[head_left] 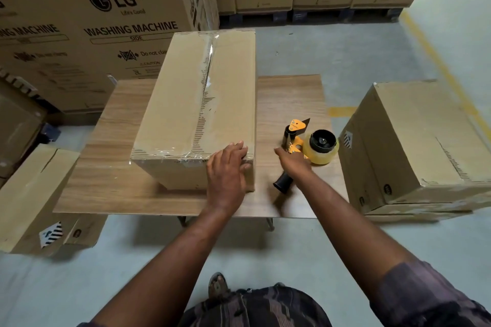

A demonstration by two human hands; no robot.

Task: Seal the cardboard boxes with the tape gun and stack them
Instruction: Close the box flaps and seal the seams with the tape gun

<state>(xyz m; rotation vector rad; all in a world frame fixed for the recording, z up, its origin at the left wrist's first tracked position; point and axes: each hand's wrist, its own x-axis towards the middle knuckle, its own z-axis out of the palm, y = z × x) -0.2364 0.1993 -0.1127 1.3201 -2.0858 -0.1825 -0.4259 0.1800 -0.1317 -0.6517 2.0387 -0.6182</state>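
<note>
The bench [111,180] has a light wood-grain top and stands on a grey floor [332,61]. One taped cardboard box [186,103] stands about in its middle. The tape gun [305,145] lies just right of this box, toward the right edge.

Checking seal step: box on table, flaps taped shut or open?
Shut. Clear tape runs along the centre seam of the box and over its near edge; flaps flat.

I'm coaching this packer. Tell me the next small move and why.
Probably take the right hand off the tape gun, which lies on the table, and bring it to the cardboard box. Clear tape covers its top seam and near edge, and the left hand lies flat on its near corner, so lifting seems next.
</note>
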